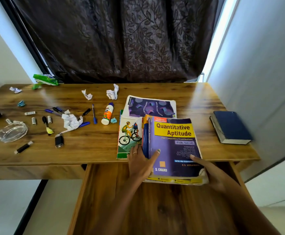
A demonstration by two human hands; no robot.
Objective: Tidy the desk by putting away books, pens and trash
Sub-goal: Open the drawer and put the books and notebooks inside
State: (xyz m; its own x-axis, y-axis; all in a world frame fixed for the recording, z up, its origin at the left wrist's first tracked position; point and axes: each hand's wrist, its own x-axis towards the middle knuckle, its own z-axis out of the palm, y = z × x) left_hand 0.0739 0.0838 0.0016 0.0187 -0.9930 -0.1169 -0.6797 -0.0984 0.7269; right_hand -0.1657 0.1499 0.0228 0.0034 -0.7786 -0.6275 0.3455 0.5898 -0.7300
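Both my hands grip a thick purple "Quantitative Aptitude" book (173,146) at the desk's front edge, partly over an open drawer (114,200). My left hand (140,162) clasps its spine side with the thumb on the cover. My right hand (211,173) grips the lower right corner. Under it lie a cyclist-cover book (129,133) and a purple notebook (151,106). A dark blue book (230,127) lies to the right. Several pens (94,113) and crumpled papers (70,121) are scattered on the left half.
On the wooden desk (96,143) also lie a glue bottle (107,113), a glass ashtray (13,131), small batteries (33,121), a green wrapper (44,79) and a black lighter (59,140). A dark curtain hangs behind; a wall stands close on the right.
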